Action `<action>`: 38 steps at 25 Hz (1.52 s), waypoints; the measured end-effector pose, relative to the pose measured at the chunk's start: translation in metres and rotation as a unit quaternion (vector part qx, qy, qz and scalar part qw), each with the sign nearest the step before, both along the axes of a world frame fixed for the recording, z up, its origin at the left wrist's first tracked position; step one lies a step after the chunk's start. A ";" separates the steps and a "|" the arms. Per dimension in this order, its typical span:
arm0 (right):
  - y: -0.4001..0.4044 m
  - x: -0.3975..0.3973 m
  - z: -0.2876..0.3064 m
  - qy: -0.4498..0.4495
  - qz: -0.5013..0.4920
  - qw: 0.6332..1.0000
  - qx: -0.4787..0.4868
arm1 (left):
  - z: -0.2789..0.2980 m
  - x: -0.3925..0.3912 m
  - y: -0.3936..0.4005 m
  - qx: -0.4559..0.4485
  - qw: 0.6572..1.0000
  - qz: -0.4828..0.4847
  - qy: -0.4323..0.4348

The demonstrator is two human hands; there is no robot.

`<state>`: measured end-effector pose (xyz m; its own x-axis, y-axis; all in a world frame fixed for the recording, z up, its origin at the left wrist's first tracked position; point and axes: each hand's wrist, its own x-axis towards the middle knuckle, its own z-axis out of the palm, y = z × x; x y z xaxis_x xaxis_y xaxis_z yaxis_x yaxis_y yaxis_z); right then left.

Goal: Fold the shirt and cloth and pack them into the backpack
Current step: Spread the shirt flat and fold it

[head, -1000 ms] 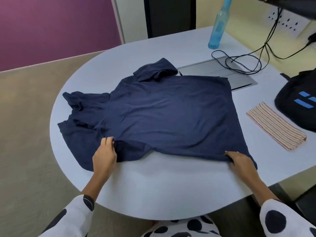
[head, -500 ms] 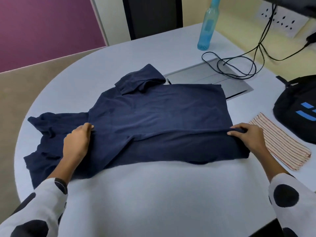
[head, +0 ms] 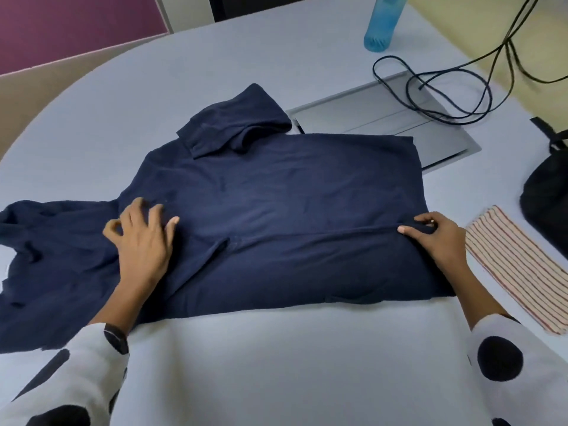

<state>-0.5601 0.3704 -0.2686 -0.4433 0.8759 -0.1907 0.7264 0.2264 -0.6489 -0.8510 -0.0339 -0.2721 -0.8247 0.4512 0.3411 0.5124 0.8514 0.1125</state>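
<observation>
Shirt (head: pixel 276 192) lies flat beneath left hand (head: pixel 144 238), right hand (head: pixel 436 238) pinching its fold.

This looks like an office or meeting room. The bench (head: pixel 276 364) is a large, rounded, pale grey-blue top of the kind used for meetings, with a grey cable hatch (head: pixel 399 118) set flush into it. Black cables (head: pixel 445 96) loop over that hatch and run up toward the wall. A purple partition panel (head: pixel 76 26) stands at the far left, with beige carpet (head: pixel 30 96) below it, and the wall on the right is pale yellow. A blue bottle (head: pixel 381 23) stands near the far edge.
</observation>
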 end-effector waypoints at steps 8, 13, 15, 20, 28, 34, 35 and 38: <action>-0.025 0.059 -0.011 -0.006 -0.133 0.984 -0.121 | -0.068 0.116 0.010 -0.038 0.973 -0.177 -0.145; -0.028 0.084 0.000 0.022 -0.181 0.981 -0.062 | -0.072 0.127 -0.010 -0.162 0.949 -0.211 -0.170; -0.035 0.089 -0.004 0.013 -0.186 0.982 -0.035 | -0.072 0.135 -0.020 -0.173 0.945 -0.217 -0.174; -0.042 0.079 -0.014 0.020 -0.156 0.987 -0.001 | -0.066 0.138 -0.028 -0.162 0.949 -0.184 -0.197; -0.076 0.031 -0.038 -0.072 0.047 0.971 0.222 | -0.050 0.118 0.005 -0.166 0.965 -0.100 -0.176; -0.162 -0.027 -0.076 -0.138 0.426 0.860 0.244 | -0.061 0.109 -0.002 -0.206 0.957 -0.081 -0.188; -0.156 -0.024 -0.075 -0.149 0.434 0.852 0.251 | -0.061 0.106 -0.007 -0.213 0.955 -0.082 -0.188; -0.113 0.002 -0.075 -0.191 0.395 0.855 0.277 | -0.061 0.099 -0.014 -0.222 0.953 -0.084 -0.188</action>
<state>-0.5576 0.2572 -0.3433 -0.9365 0.3340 -0.1070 0.3391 0.9402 -0.0333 -0.7523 -0.0483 -0.3333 -0.7538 0.6192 -0.2200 0.6407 0.7669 -0.0366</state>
